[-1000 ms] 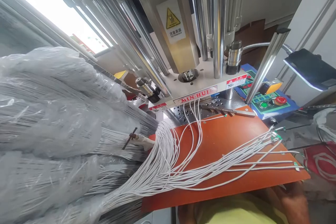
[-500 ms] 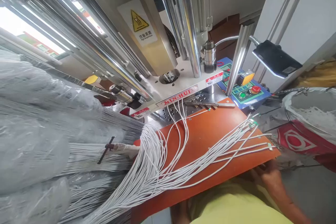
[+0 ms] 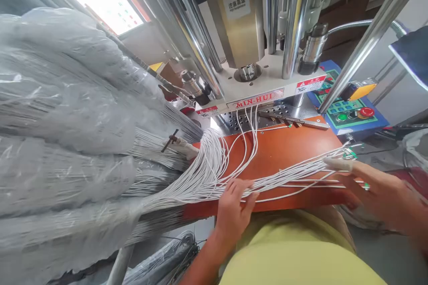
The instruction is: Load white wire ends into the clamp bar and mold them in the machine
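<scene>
White cables fan across the orange board, their green-tipped ends at its right. A few cables run under the press plate marked MIN-HUI. My left hand is at the board's front edge, its fingers apart and touching the cable bundle from the near side. Over the cables near their right ends is my right hand, partly blurred, with a light cover on one finger; its fingers are spread and nothing is gripped.
Plastic-wrapped cable bundles fill the left side. A metal bar lies at the board's back edge. The blue control box stands behind right, below a black lamp. A small T-handled clamp sits left of the board.
The view has shifted, so the press appears farther right. My left hand has come up to the cables; my right hand has risen from below the board's edge to above the cable ends.
</scene>
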`<action>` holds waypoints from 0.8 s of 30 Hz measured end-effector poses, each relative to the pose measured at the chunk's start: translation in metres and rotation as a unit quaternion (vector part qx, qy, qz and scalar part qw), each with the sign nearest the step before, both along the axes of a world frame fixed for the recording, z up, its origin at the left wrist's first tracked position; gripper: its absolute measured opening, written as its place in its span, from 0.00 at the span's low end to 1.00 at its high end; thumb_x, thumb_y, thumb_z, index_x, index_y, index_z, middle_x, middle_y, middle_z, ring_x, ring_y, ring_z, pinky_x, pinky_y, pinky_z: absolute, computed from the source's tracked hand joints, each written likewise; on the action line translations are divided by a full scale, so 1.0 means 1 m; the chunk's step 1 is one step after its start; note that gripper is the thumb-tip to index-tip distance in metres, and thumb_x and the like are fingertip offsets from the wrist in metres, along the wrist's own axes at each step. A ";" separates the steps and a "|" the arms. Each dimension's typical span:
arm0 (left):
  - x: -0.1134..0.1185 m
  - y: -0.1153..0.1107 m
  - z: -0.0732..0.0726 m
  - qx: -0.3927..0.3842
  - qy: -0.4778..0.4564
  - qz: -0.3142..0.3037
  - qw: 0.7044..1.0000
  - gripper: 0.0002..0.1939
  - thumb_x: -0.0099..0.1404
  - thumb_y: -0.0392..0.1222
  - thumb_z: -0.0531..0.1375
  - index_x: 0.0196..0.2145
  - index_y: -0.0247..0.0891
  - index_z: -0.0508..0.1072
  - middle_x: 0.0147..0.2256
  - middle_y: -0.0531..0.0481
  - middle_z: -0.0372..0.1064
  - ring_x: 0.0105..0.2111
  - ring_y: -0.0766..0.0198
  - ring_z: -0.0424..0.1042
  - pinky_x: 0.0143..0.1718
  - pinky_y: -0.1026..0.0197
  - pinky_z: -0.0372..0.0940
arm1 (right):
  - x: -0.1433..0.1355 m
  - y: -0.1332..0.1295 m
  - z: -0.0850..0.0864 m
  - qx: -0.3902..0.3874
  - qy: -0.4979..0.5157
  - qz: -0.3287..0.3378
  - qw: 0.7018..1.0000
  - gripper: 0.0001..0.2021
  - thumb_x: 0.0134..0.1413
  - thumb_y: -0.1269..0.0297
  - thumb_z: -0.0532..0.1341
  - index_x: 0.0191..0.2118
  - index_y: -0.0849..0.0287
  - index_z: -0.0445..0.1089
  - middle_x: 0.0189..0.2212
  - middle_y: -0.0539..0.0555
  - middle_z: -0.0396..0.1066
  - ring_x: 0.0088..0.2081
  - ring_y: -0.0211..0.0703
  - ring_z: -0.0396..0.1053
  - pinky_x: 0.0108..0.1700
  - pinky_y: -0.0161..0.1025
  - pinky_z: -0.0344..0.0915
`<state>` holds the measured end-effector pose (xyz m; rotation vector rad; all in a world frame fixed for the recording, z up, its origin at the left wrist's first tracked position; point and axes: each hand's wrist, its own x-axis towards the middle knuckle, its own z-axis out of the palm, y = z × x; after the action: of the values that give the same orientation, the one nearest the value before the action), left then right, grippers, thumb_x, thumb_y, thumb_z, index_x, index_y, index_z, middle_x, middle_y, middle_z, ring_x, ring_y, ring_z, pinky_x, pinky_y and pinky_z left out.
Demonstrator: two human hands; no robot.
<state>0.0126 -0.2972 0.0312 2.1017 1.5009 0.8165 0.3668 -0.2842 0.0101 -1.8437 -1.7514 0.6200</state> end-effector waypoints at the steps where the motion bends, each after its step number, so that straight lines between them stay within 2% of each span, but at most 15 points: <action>1: 0.013 0.016 0.001 -0.011 0.060 -0.023 0.998 0.10 0.66 0.39 0.58 0.46 0.39 0.70 0.42 0.45 0.72 0.44 0.54 0.70 0.48 0.50 0.67 | -0.015 0.015 0.002 0.026 -0.020 0.088 0.996 0.21 0.58 0.49 0.54 0.56 0.41 0.67 0.50 0.51 0.72 0.47 0.48 0.71 0.49 0.42 0.67; 3: 0.037 0.040 0.000 -0.042 0.167 -0.045 0.984 0.10 0.62 0.38 0.62 0.42 0.37 0.70 0.41 0.42 0.71 0.44 0.50 0.69 0.46 0.48 0.67 | -0.036 0.041 0.001 0.079 -0.061 0.213 0.972 0.21 0.63 0.57 0.51 0.60 0.46 0.63 0.50 0.53 0.71 0.48 0.46 0.69 0.49 0.42 0.66; 4: 0.046 0.049 -0.002 -0.063 0.207 -0.052 0.975 0.09 0.62 0.37 0.62 0.40 0.36 0.70 0.40 0.42 0.70 0.43 0.50 0.69 0.44 0.49 0.67 | -0.042 0.051 -0.002 0.101 -0.085 0.249 0.959 0.21 0.64 0.60 0.50 0.60 0.48 0.62 0.50 0.54 0.71 0.48 0.46 0.68 0.49 0.43 0.65; 6: 0.053 0.058 -0.004 -0.110 0.248 -0.073 0.960 0.06 0.62 0.38 0.62 0.37 0.37 0.70 0.37 0.44 0.70 0.39 0.53 0.69 0.40 0.53 0.66 | -0.046 0.063 -0.007 0.115 -0.131 0.273 0.946 0.21 0.63 0.62 0.50 0.60 0.51 0.62 0.49 0.56 0.72 0.48 0.48 0.68 0.47 0.46 0.64; 8: 0.051 0.062 -0.002 -0.155 0.246 -0.104 0.951 0.04 0.63 0.40 0.61 0.35 0.37 0.70 0.35 0.47 0.69 0.36 0.57 0.69 0.38 0.57 0.64 | -0.041 0.066 -0.013 0.107 -0.172 0.276 0.939 0.21 0.63 0.62 0.50 0.60 0.52 0.62 0.47 0.57 0.72 0.47 0.51 0.68 0.44 0.48 0.64; 12: 0.034 0.070 0.016 -0.219 0.152 -0.173 0.948 0.06 0.64 0.42 0.58 0.33 0.37 0.70 0.33 0.50 0.69 0.35 0.62 0.66 0.37 0.62 0.61 | -0.027 0.064 -0.021 0.117 -0.185 0.276 0.936 0.20 0.63 0.61 0.51 0.59 0.50 0.63 0.46 0.56 0.73 0.46 0.52 0.69 0.41 0.47 0.61; 16: 0.024 0.076 0.032 -0.259 0.032 -0.163 0.952 0.09 0.68 0.45 0.54 0.36 0.37 0.69 0.34 0.53 0.69 0.33 0.67 0.65 0.35 0.65 0.59 | -0.026 0.066 -0.014 0.134 -0.124 0.275 0.944 0.18 0.63 0.58 0.53 0.57 0.49 0.65 0.44 0.53 0.75 0.45 0.50 0.71 0.43 0.46 0.59; 20: 0.023 0.074 0.030 -0.293 -0.032 -0.127 0.947 0.12 0.68 0.47 0.53 0.35 0.37 0.69 0.30 0.54 0.70 0.30 0.68 0.65 0.33 0.66 0.57 | -0.036 0.076 -0.002 0.095 -0.066 0.307 0.945 0.18 0.63 0.55 0.54 0.56 0.47 0.66 0.37 0.52 0.76 0.39 0.46 0.71 0.46 0.46 0.58; 24: 0.023 0.070 0.023 -0.307 -0.076 -0.095 0.944 0.12 0.69 0.49 0.52 0.35 0.37 0.67 0.29 0.54 0.73 0.25 0.70 0.62 0.29 0.67 0.55 | -0.046 0.087 0.004 0.055 -0.050 0.329 0.941 0.15 0.61 0.58 0.55 0.51 0.49 0.69 0.35 0.52 0.75 0.37 0.45 0.71 0.45 0.44 0.58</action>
<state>0.0359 -0.2276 0.0543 1.6377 1.2383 0.3586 0.3208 -0.1968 0.0144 -1.2055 -2.4323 0.6554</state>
